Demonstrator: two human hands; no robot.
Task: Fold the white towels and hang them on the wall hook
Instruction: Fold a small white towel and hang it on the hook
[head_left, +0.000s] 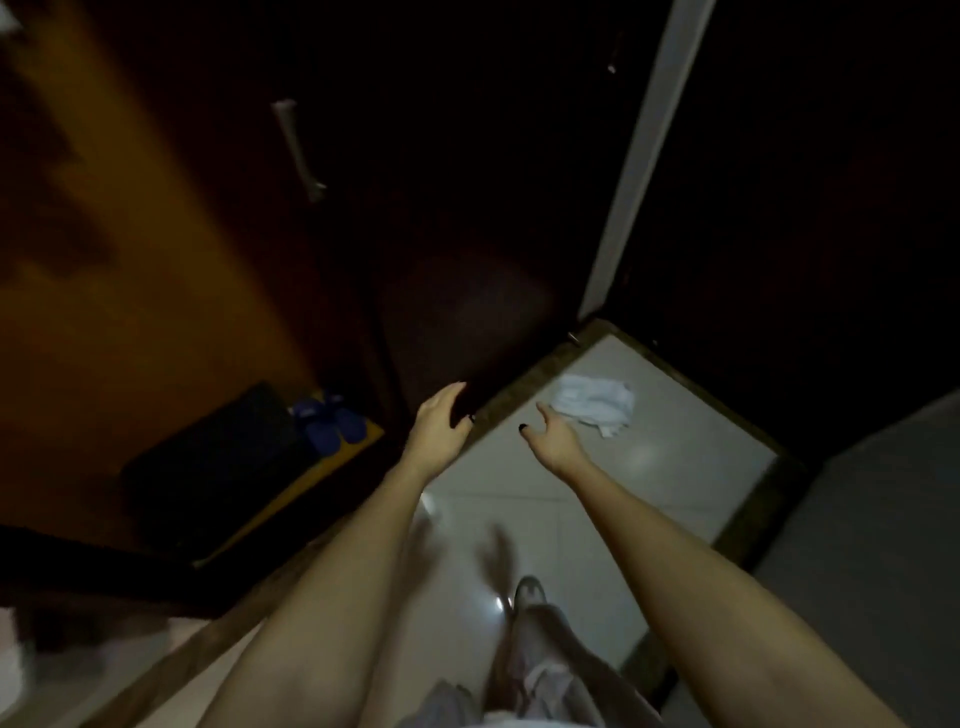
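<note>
A crumpled white towel (595, 406) lies on the pale tiled floor (649, 467) near a dark doorway threshold. My right hand (551, 441) is stretched out just left of the towel, fingers relaxed and apart from it. My left hand (441, 421) is held out over the threshold edge, fingers loosely spread, holding nothing. No wall hook can be made out in the dim view.
A dark wooden door with a metal handle (298, 148) stands ahead. A white door frame strip (639, 156) runs up on the right. Blue slippers (330, 423) sit beside a dark mat (218, 457) at the left. My leg and foot (530, 597) are below.
</note>
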